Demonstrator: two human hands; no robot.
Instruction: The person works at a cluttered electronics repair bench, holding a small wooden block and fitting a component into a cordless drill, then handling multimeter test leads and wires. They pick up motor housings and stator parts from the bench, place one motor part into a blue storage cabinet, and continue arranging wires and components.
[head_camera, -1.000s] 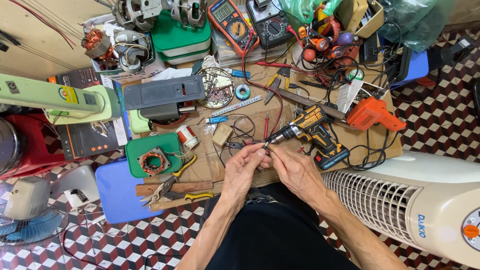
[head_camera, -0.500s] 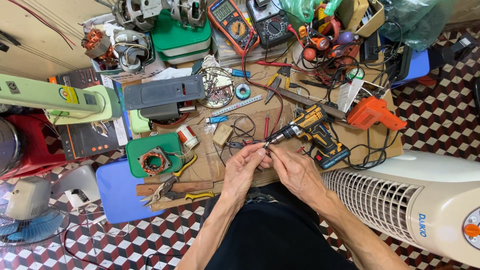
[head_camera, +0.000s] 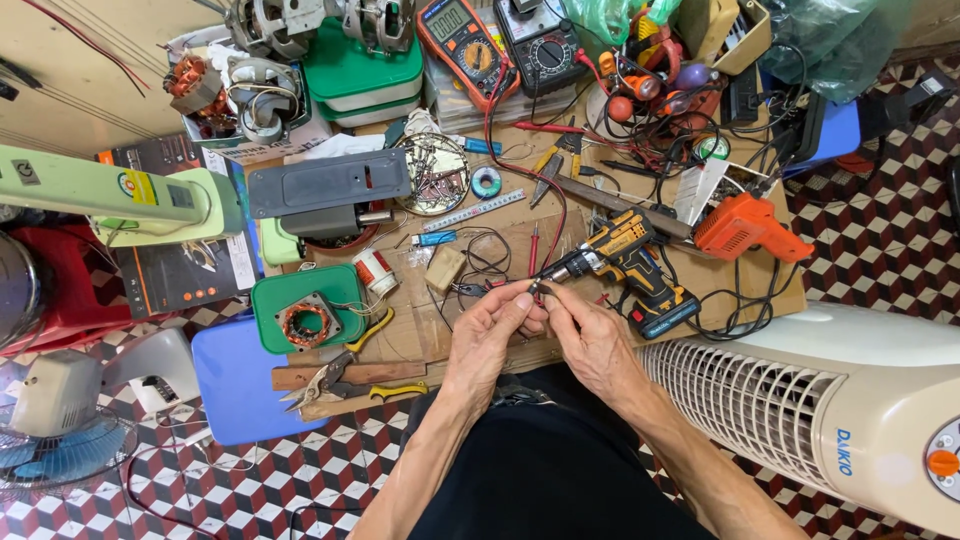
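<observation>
Small dark part (head_camera: 534, 289) sits pinched between left hand (head_camera: 487, 335) and right hand (head_camera: 590, 340) fingertips, just below the yellow cordless drill (head_camera: 630, 265), seemingly being fitted.

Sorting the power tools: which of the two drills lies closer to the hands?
The yellow-and-black cordless drill, its chuck almost at the fingertips; the orange drill lies farther right.

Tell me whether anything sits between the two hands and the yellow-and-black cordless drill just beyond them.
Nothing visible does. The left hand and right hand pinch a small dark part together at their fingertips, right beside the chuck end of the yellow-and-black cordless drill. Only thin black wires lie nearby, left of the drill.
</observation>
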